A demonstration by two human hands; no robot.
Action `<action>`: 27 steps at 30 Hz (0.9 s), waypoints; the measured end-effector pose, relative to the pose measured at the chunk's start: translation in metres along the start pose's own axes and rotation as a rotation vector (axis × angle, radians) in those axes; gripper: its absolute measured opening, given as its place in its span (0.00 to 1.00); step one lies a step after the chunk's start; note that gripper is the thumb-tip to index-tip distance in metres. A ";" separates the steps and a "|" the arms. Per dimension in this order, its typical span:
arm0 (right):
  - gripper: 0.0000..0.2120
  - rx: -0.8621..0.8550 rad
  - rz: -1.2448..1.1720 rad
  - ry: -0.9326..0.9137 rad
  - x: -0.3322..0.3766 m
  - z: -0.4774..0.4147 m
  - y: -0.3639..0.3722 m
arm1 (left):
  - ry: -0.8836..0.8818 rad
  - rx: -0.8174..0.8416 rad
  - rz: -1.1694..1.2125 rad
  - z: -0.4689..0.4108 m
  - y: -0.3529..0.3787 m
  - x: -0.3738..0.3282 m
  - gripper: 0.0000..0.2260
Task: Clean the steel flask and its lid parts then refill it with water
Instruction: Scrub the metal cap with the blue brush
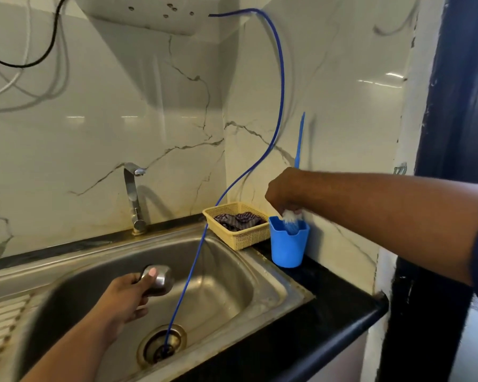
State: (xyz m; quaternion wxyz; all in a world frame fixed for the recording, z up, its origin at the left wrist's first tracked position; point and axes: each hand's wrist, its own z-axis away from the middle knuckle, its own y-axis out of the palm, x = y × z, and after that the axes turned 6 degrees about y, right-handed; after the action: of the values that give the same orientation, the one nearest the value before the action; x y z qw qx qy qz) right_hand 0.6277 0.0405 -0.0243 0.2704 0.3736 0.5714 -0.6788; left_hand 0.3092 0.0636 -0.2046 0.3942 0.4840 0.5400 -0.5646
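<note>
My left hand (127,296) grips a rounded steel flask part (160,279) over the steel sink (273,282), thumb on top of it. The flask's body is not visible. My right hand (284,191) reaches to the blue cup (287,246) on the counter and holds the bottle brush just above its white bristles (290,216), which sit at the cup's mouth. The brush's blue handle (300,139) sticks up behind my wrist along the wall.
A tap (134,197) stands behind the sink. A thin blue tube (279,78) runs from a wall unit down into the drain (163,346). A yellow basket (240,232) with a dark cloth sits beside the cup. The black counter (329,312) ends at right.
</note>
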 end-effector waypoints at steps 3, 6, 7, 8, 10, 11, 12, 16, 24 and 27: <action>0.23 0.056 -0.012 -0.006 -0.014 -0.009 -0.008 | -0.015 -0.003 0.024 -0.004 -0.002 0.004 0.11; 0.23 0.053 0.039 -0.008 -0.041 -0.011 -0.025 | -0.025 -0.023 0.016 -0.013 -0.005 0.008 0.11; 0.22 0.057 0.048 -0.005 -0.052 -0.009 -0.033 | -0.036 -0.033 0.020 -0.016 -0.007 0.009 0.11; 0.22 0.067 0.045 -0.002 -0.065 -0.008 -0.041 | -0.049 -0.050 0.026 -0.019 -0.008 0.009 0.12; 0.20 0.071 0.007 0.019 -0.088 -0.001 -0.059 | -0.075 -0.090 0.048 -0.023 -0.011 0.008 0.12; 0.18 0.067 -0.052 0.039 -0.100 0.005 -0.069 | -0.084 -0.106 0.065 -0.024 -0.013 0.007 0.12; 0.16 0.052 -0.140 0.054 -0.111 0.012 -0.078 | -0.099 -0.118 0.083 -0.025 -0.015 0.006 0.11; 0.17 -0.024 -0.787 -0.005 -0.112 0.037 -0.111 | -0.107 -0.214 0.209 -0.023 -0.028 -0.005 0.12; 0.20 -0.130 -1.639 -0.562 0.052 0.017 -0.099 | 0.006 -0.297 0.387 -0.023 -0.081 -0.016 0.09; 0.22 -0.272 -1.640 -0.611 0.112 -0.004 -0.091 | 0.050 -0.291 0.342 -0.022 -0.101 -0.001 0.11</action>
State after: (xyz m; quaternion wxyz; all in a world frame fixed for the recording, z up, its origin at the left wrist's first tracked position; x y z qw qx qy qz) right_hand 0.4923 0.0688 -0.0636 -0.1186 -0.3866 0.6380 -0.6553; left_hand 0.2142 0.0960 -0.1798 0.5362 0.5204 0.5354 -0.3937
